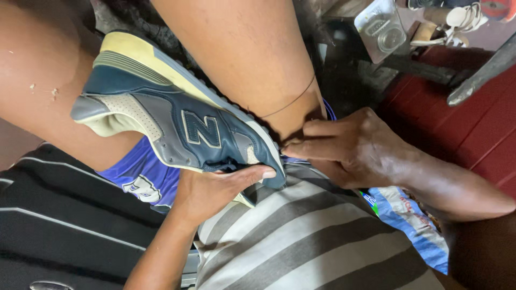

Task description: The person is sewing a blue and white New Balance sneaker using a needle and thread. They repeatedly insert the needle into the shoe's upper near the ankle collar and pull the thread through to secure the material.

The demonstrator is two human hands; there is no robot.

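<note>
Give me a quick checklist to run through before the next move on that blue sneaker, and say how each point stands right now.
1. Blue sneaker wedged steady between the knees: ok.
2. Left hand supports the sneaker, thumb on its side near the toe: ok.
3. Right hand pinches at the toe end: ok.
4. What the right fingertips hold, thread or needle: cannot tell.
5. Toe seam in clear sight: not ok, hidden by leg and fingers.
6. Metal tin on the floor, away from the hands: ok.

One navy and grey sneaker (177, 126), two hands on it, a left hand (212, 190) and a right hand (349, 147), and one clear plastic container (380, 29).
</note>
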